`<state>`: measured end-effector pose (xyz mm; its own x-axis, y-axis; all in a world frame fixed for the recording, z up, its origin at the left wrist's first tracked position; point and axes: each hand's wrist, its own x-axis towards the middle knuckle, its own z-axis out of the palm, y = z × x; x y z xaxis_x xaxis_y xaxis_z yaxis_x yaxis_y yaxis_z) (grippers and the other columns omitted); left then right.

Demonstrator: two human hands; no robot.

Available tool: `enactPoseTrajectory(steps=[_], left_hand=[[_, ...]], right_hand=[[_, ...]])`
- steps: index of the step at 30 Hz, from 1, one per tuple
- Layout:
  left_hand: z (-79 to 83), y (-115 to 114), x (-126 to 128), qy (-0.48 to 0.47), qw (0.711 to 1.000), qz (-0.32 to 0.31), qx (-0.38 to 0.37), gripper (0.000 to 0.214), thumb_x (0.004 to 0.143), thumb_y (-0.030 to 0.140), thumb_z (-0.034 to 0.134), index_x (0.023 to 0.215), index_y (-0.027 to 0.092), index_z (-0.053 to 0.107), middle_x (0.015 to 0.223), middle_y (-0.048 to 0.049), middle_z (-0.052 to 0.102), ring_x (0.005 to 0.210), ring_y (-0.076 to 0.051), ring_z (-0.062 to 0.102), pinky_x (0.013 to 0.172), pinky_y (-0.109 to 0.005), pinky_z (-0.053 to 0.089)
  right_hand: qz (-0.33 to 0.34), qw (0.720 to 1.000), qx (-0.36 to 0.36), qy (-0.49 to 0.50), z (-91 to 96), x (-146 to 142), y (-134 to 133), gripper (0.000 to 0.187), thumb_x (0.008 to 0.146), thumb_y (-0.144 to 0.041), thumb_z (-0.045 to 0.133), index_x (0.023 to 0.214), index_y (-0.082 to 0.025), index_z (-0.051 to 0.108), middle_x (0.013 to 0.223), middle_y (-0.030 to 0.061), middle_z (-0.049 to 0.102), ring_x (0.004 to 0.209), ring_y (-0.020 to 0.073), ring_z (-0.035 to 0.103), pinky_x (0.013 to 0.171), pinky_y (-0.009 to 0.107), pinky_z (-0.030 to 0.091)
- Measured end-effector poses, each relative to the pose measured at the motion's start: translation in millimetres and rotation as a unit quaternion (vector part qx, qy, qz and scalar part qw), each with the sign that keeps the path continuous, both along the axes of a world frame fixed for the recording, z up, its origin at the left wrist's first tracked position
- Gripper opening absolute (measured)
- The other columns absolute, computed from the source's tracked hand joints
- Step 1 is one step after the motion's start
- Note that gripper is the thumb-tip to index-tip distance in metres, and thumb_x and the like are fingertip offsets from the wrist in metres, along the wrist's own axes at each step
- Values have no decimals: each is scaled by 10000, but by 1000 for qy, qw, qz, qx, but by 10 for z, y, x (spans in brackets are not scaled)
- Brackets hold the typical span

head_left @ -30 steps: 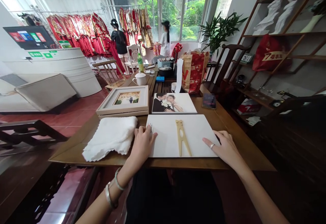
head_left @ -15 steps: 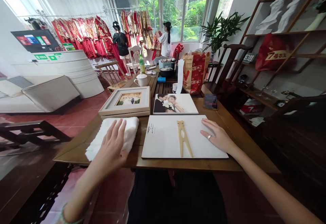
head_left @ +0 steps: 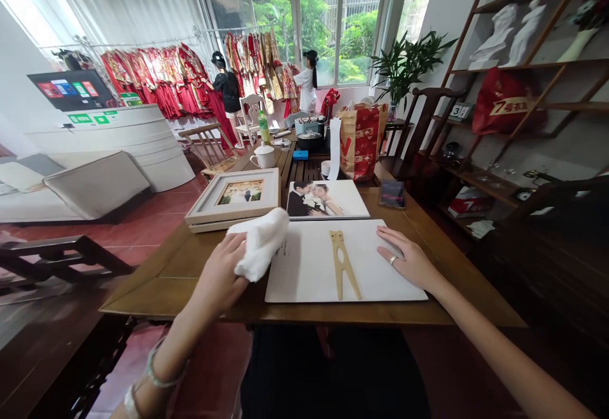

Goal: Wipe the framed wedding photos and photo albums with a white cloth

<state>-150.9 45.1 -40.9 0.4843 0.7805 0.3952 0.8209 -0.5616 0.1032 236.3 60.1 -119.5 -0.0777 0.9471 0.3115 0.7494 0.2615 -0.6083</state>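
Observation:
A bunched white cloth (head_left: 262,241) is gripped by my left hand (head_left: 227,268), lifted off the table beside the left edge of a white panel (head_left: 304,279). On the panel's right side rests my right hand (head_left: 404,257), fingers stretched out, a ring on one of them. Between the hands, flat on the panel, lies a pale yellow tool with two long legs and an oval hole (head_left: 341,263); its exact kind is unclear. Behind the panel lies a wedding photo print (head_left: 328,200), and to its left a light wooden picture frame (head_left: 233,197) with a small picture inside.
On the wooden table (head_left: 157,289) stand a white lidded mug (head_left: 263,155), a blue box (head_left: 300,155), a green-capped bottle (head_left: 264,128), a red-and-tan paper bag (head_left: 362,143) and a dark phone-like object (head_left: 392,194). Two people stand by red garments at the back.
My left hand has closed on the white cloth and raised it, moving it right toward the panel's left edge. The right hand stays on the panel. The view has shifted slightly.

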Motion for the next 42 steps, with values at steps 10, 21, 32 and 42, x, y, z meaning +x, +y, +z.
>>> enactPoseTrajectory(steps=[10, 21, 32, 42], left_hand=[[-228, 585, 903, 83, 989, -59, -104, 637, 646, 119, 495, 1280, 112, 426, 1386, -170, 350, 1286, -281, 323, 1062, -413, 260], [-151, -249, 983, 120, 973, -65, -186, 840, 579, 90, 479, 1392, 177, 285, 1489, -134, 181, 1379, -276, 62, 1083, -512, 114], [-225, 600, 909, 129, 988, -34, -82, 581, 788, 293, 468, 1350, 188, 364, 1435, -175, 291, 1327, -323, 229, 993, -522, 254], [-139, -588, 1039, 159, 966, -41, -201, 953, 574, 142, 541, 1443, 177, 150, 1507, -167, 31, 1365, -357, -21, 1053, -572, 95]], right_hand=[[35, 999, -34, -20, 32, 1, -26, 534, 864, -468, 436, 1329, -207, 446, 1445, 85, 370, 1346, 282, 292, 1103, 487, 267], [34, 999, -27, -27, 9, 0, -14, 527, 871, -441, 430, 1318, -164, 453, 1440, 115, 370, 1341, 270, 307, 1112, 467, 252], [34, 999, -6, -3, 1, 11, -25, 476, 862, -434, 461, 1299, -247, 478, 1422, 70, 406, 1321, 272, 346, 1101, 483, 272], [26, 999, -18, 3, -23, 35, -14, 481, 863, -438, 461, 1300, -236, 480, 1420, 68, 411, 1323, 268, 343, 1106, 479, 266]])
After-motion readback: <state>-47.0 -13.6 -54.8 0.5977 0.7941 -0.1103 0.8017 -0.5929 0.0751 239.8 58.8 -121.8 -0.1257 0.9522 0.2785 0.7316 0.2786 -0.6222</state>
